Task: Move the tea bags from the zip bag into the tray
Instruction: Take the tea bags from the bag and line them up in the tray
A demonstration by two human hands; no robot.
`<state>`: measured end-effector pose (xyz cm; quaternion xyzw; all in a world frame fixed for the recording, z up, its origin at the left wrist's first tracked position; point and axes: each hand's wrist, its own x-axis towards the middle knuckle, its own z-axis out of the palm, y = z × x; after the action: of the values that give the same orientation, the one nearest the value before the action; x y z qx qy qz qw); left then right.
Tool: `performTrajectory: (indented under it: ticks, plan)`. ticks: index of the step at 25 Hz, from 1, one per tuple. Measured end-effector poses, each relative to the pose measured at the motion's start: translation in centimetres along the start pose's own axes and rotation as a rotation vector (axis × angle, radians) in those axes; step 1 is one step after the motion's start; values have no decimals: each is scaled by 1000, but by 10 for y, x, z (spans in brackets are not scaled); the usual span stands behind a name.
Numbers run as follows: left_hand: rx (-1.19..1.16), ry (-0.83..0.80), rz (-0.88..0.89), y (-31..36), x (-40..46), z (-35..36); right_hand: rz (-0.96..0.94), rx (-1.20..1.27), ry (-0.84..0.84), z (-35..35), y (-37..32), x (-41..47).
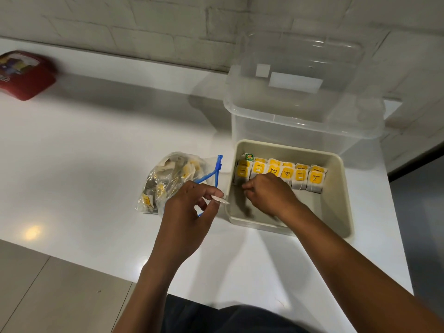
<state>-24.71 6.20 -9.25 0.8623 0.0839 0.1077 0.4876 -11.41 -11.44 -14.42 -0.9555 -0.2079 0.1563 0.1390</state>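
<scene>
White counter ran under a brick wall. Left of the tray lay the zip bag, many tea bags left inside. Your left hand pinched a paper tag beside it. Your right hand, fingers curled, was setting a bag against the row inside the tray. Next, I judge, you needed another bag drawn out.

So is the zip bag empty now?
No. The zip bag holds tea bags; yellow tags show through its clear plastic.
</scene>
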Motion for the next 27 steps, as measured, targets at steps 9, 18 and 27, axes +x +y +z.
performTrajectory:
  ticks: [9,18,27]
  plan:
    - [-93,5,-28,21,4,-5,-6,466,152,-32,-8,-28]
    - [-56,-259,177,35,28,-6,-185,951,159,-74,-19,-76]
    - [-203,-293,23,50,38,17,-151,806,180,-65,-5,-78]
